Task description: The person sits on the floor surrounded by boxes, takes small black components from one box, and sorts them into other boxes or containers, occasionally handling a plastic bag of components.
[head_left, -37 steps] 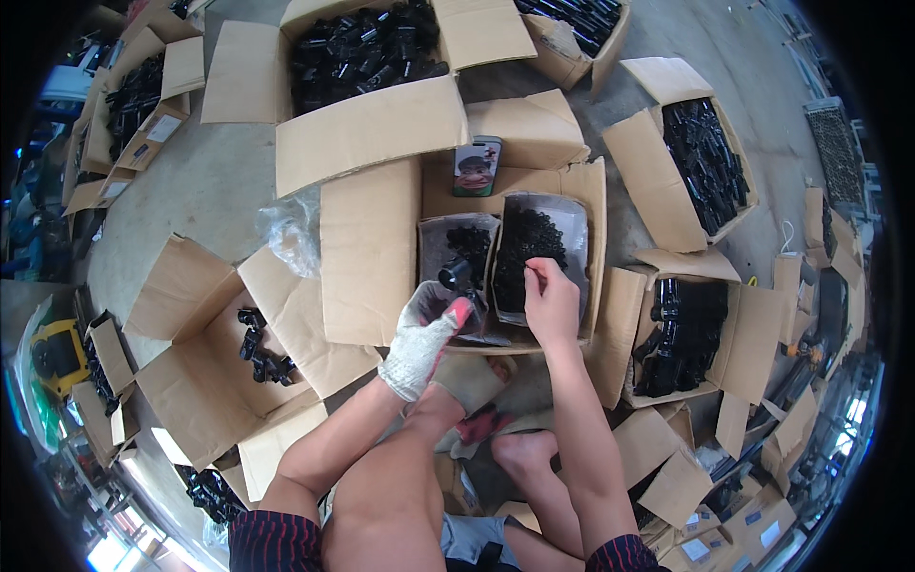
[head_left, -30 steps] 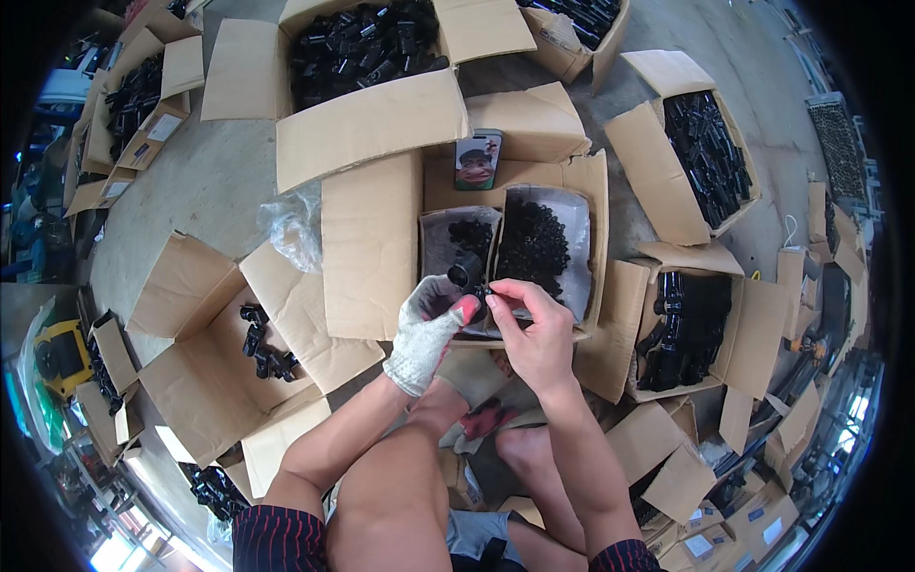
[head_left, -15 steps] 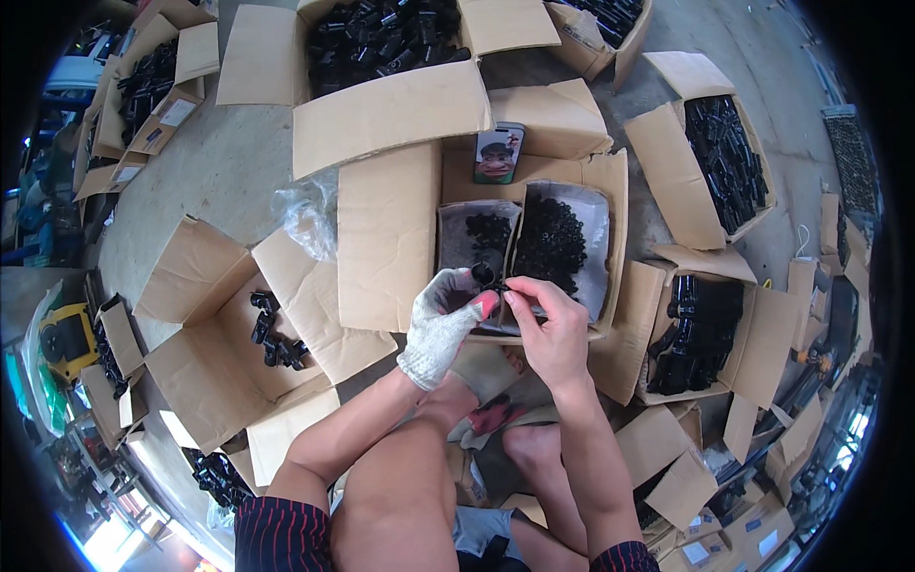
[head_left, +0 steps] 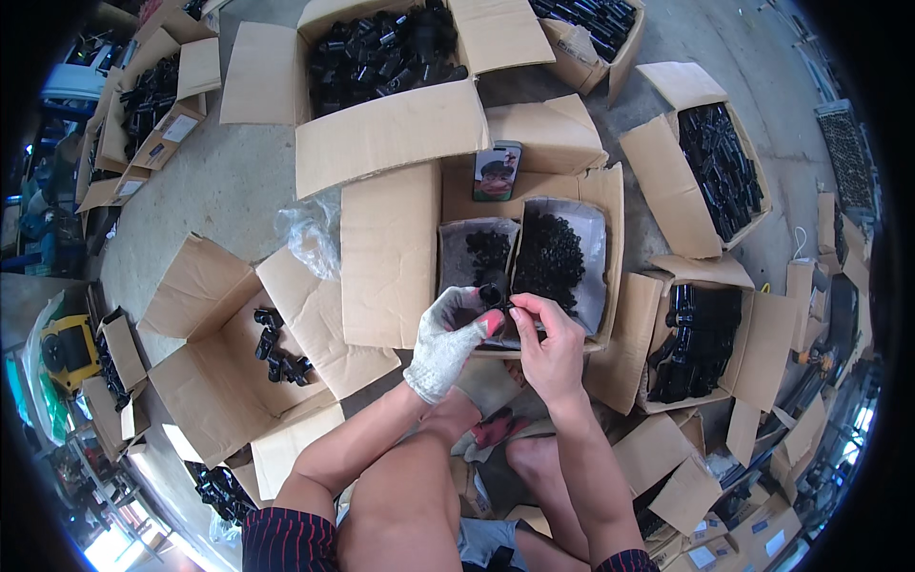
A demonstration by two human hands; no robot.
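In a white knit glove with pink-red fingertips, my left hand (head_left: 448, 336) is closed around a short black tubular part (head_left: 491, 294), its round end facing up. My bare right hand (head_left: 551, 345) pinches thumb and forefinger together against that part's right side. Whatever small piece sits between those fingertips is too small to make out. Both hands are over the near edge of an open cardboard box (head_left: 618, 257). Inside it, a left tray (head_left: 456, 250) and a right tray (head_left: 593, 243) hold many small black ring-like pieces (head_left: 551, 262).
A phone (head_left: 497, 172) leans on the box's far wall. Beyond stands a large carton of black parts (head_left: 381, 52). At the left, an open carton (head_left: 214, 377) holds several black parts (head_left: 276, 348). Another filled carton (head_left: 701, 334) is at the right. Clear plastic wrap (head_left: 313, 234) lies on the floor.
The whole scene sits slightly lower in the picture as the view shifts. My hands stay together at the black part, with only a slight change in the right fingers.
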